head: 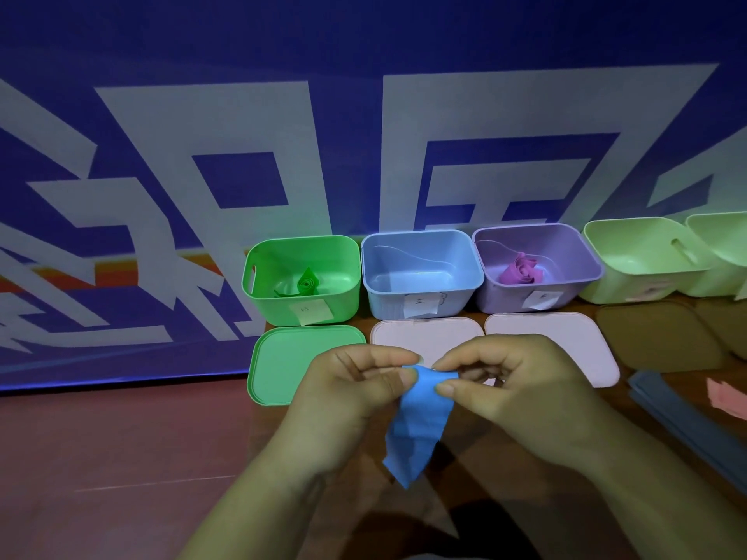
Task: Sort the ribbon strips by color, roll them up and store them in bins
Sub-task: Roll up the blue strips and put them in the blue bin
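Blue cloth printed with big white shapes fills the back of what we see, and it hangs down to the reddish-brown tabletop.

Along the far edge of that tabletop we have a row of open bins: a green bin, a blue bin just beside it, a purple bin next, and two pale green bins further right, the last one cut off by the frame edge. In front of the bins lie their lids, flat on the tabletop: a green lid, two pale pink lids and brown lids in shadow.

Our left hand and right hand meet above the near edges of the lids. Both have their fingers curled, thumb against forefinger, and together they pinch the top end of a blue ribbon strip. That end is bent over between the two thumbs, while the rest of the strip hangs down, creased, towards us.

To our right, dark grey-blue strips lie flat in a stack on the tabletop, with pink strips just beyond them.

Inside the green bin sits a rolled green ribbon, and in the purple bin a rolled purple ribbon. We see no ribbon in the blue bin. Each of these three bins carries a small paper label on its front wall; we cannot read the writing.
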The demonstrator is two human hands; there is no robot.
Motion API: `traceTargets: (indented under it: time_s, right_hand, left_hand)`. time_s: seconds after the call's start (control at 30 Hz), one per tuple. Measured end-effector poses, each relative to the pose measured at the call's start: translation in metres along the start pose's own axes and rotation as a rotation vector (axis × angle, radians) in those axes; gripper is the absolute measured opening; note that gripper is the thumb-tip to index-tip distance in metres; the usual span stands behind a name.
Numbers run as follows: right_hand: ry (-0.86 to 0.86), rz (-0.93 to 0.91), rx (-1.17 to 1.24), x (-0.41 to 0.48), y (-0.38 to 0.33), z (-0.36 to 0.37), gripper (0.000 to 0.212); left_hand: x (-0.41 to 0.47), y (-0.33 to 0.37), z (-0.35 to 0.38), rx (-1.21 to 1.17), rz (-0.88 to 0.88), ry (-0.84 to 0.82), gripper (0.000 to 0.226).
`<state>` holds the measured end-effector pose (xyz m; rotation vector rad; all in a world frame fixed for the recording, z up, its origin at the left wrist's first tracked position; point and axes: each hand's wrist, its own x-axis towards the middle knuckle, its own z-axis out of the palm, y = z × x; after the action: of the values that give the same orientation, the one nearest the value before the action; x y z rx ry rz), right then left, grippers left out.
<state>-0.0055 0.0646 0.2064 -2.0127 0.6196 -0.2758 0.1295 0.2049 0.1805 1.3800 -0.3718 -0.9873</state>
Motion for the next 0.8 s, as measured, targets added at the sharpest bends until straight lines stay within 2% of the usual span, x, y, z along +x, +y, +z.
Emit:
traceTargets:
  time_s: [0.37, 0.53, 0.8]
  right_hand:
    - [-0.031, 0.075, 0.156, 0.004, -0.012, 0.02, 0.015]
    - [-0.053, 0.102, 0.26, 0.007, -0.013, 0.028, 0.016]
    - [-0.05, 0.1, 0.293, 0.012, -0.013, 0.028, 0.017]
  left_hand:
    - [-0.008, 0.0, -0.026, 0.115, 0.12, -0.08, 0.029]
    - [-0.007, 0.001, -0.035, 0.166, 0.156, -0.084, 0.026]
    - [-0.006, 0.002, -0.038, 0.17, 0.246, -0.135, 0.021]
